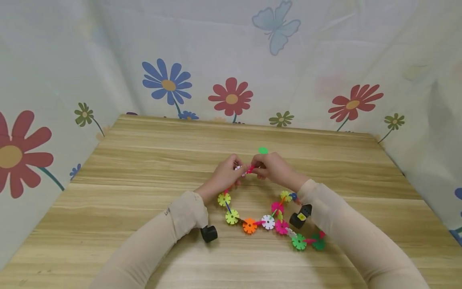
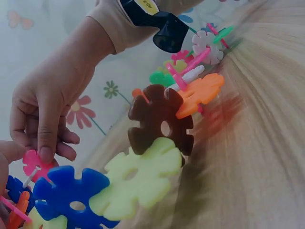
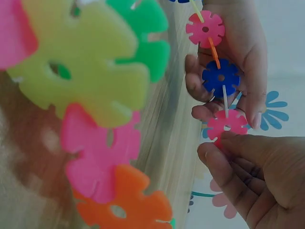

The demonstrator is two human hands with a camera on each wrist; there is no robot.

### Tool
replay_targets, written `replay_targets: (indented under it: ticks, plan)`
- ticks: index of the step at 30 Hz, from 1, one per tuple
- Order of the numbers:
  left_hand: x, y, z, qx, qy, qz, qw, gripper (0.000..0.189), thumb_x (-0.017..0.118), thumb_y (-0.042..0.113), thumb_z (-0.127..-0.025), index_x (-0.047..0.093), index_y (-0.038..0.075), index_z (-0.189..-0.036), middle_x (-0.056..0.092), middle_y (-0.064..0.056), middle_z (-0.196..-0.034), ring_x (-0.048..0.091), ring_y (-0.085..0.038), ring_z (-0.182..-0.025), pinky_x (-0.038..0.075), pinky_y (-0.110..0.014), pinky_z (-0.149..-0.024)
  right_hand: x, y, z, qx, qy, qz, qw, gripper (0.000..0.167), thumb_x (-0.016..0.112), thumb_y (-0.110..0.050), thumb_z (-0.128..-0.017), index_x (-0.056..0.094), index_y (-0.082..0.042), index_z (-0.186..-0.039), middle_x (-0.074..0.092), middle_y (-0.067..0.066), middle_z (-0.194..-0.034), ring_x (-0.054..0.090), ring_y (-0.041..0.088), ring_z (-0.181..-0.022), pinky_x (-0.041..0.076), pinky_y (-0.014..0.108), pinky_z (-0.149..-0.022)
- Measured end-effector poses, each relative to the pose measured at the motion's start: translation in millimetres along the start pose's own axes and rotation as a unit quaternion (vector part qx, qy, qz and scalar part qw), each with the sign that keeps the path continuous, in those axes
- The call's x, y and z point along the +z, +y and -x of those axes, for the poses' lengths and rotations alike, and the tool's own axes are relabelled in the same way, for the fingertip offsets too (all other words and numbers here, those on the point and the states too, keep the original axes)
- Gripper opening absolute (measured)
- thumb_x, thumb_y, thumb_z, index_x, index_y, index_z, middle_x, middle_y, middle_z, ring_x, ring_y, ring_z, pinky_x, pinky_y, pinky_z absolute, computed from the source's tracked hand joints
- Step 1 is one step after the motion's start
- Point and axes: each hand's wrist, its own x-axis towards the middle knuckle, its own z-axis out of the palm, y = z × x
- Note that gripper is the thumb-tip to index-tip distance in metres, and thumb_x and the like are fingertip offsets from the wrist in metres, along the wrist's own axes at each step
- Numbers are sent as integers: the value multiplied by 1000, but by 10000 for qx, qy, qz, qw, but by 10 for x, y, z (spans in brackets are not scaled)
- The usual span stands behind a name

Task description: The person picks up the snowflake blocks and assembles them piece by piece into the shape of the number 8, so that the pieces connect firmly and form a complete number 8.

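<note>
A chain of colourful notched plastic snowflake discs (image 1: 250,226) curves over the wooden table and up to both hands. My right hand (image 1: 276,170) pinches a pink disc (image 3: 217,125) by its edge between thumb and forefinger. My left hand (image 1: 227,174) holds the chain just beside it, fingers curled behind a blue disc (image 3: 221,78). A white disc slotted edge-on links the blue and pink discs; an orange one leads to another pink disc (image 3: 205,29). The left wrist view shows a brown disc (image 2: 159,119) and an orange disc (image 2: 202,94) farther along the chain.
A green disc (image 1: 263,150) shows just beyond my right hand. Black wrist cameras (image 1: 209,233) hang below both cuffs. The chain's green discs (image 1: 299,241) lie near my right forearm. A flower-printed cloth (image 1: 202,52) rises behind the wooden table (image 1: 151,152).
</note>
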Motion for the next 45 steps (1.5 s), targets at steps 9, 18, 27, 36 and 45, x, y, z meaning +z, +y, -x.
replay_targets:
  ticks: [9, 18, 27, 36, 45]
  plan:
    - [0, -17, 21, 0, 104, 85, 9999, 30, 62, 37, -93, 47, 11, -95, 70, -11, -86, 52, -16, -48, 42, -25, -43, -50, 103, -75, -259, 227, 645, 9973, 14, 73, -13, -85, 66, -5, -94, 72, 8, -88, 69, 19, -79, 55, 30, -69]
    - [5, 10, 28, 47, 139, 172, 9997, 31, 65, 36, -91, 47, 11, -96, 72, -11, -91, 55, -19, -53, 47, -27, -47, -221, 269, -171, 276, 100, 512, 9983, 18, 71, -12, -87, 66, -1, -100, 72, 10, -92, 67, 21, -84, 54, 35, -74]
    - [21, 1, 9, 86, 197, 107, 9997, 27, 64, 34, -92, 50, 12, -101, 70, -9, -89, 56, -18, -55, 47, -26, -47, -343, 509, -293, 761, 65, 699, 9946, 17, 69, -13, -87, 65, 0, -98, 70, 14, -96, 64, 26, -88, 50, 41, -81]
    - [33, -34, -7, 172, 177, 37, 9997, 28, 60, 39, -94, 52, 13, -97, 70, -5, -88, 54, -15, -55, 44, -25, -46, -330, 725, -379, 1047, -113, 824, 9910, 23, 71, -13, -86, 66, 4, -100, 69, 18, -99, 63, 30, -94, 49, 44, -87]
    - [39, -16, 8, 218, 246, 2, 9995, 26, 60, 37, -94, 51, 13, -96, 69, -4, -85, 51, -13, -52, 41, -23, -44, -258, 806, -447, 1215, -440, 627, 9896, 24, 73, -15, -84, 67, 2, -100, 69, 16, -96, 61, 25, -87, 49, 40, -83]
